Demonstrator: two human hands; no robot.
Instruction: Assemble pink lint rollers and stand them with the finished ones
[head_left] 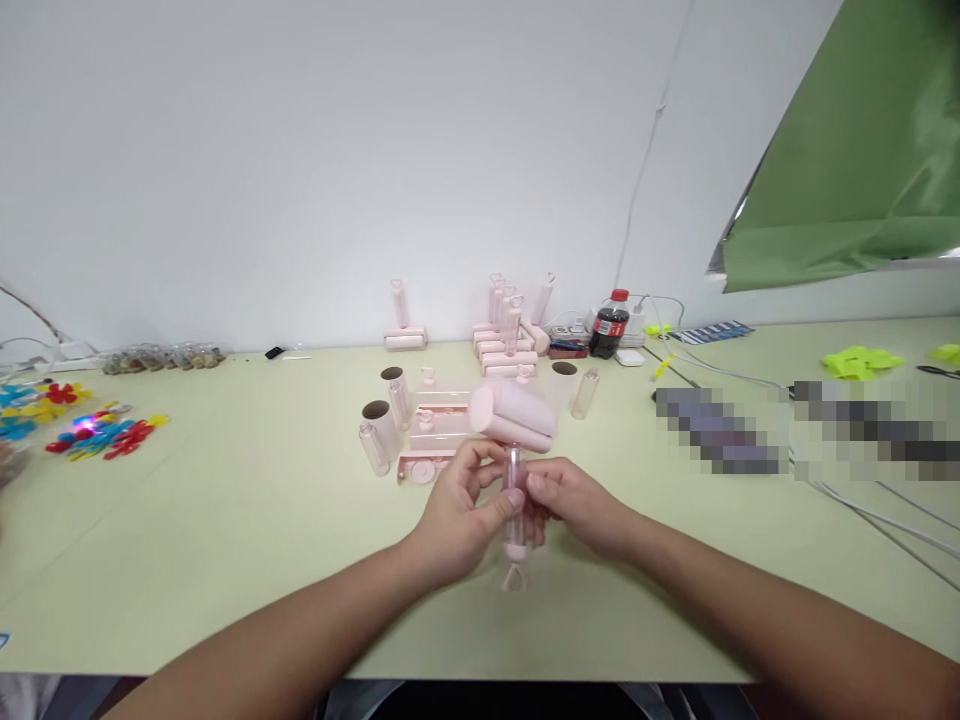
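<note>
A pink lint roller [516,532] is held upright in front of me, its wide pink head [510,412] at the top. Its clear tube handle ends in a pink cap with a small loop at the bottom. My left hand [469,515] is closed round the handle from the left, thumb across its front. From the right, my right hand [577,500] grips the same handle near its upper part with bent fingers. Just behind are clear cover parts [439,432] and pink tray-like parts [418,468], partly hidden by my left hand and the roller head.
White paper rolls [384,432] and clear handle tubes [375,448] stand left of the parts. Several finished-looking rollers [511,330] are stacked by the wall. A cola bottle [609,325] and cables stand back right. Colourful plastic flowers [112,435] lie at left.
</note>
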